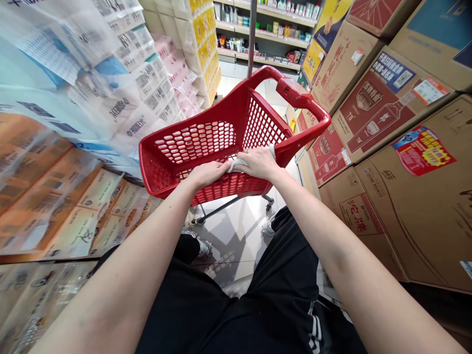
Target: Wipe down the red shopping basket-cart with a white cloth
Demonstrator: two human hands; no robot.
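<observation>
A red plastic shopping cart [199, 135] with a perforated basket stands crosswise in front of me. Its near rim runs under both my hands. My left hand [209, 174] is closed over this rim, its fingertips close to the right hand and partly hidden inside the basket. A pale grey-white cloth [238, 163] lies under my right hand [259, 162], which presses it round the rim. One end of the cloth sticks up beside the right wrist. Inside the basket I see nothing but its slotted walls.
Stacks of packaged tissue [121, 73] rise close on the left. Printed cardboard cartons [383, 108] are piled on the right. Behind the cart are a grey pole [252, 39] and shelves [265, 34] with bottles and tubes. White floor tiles [239, 236] show between my feet.
</observation>
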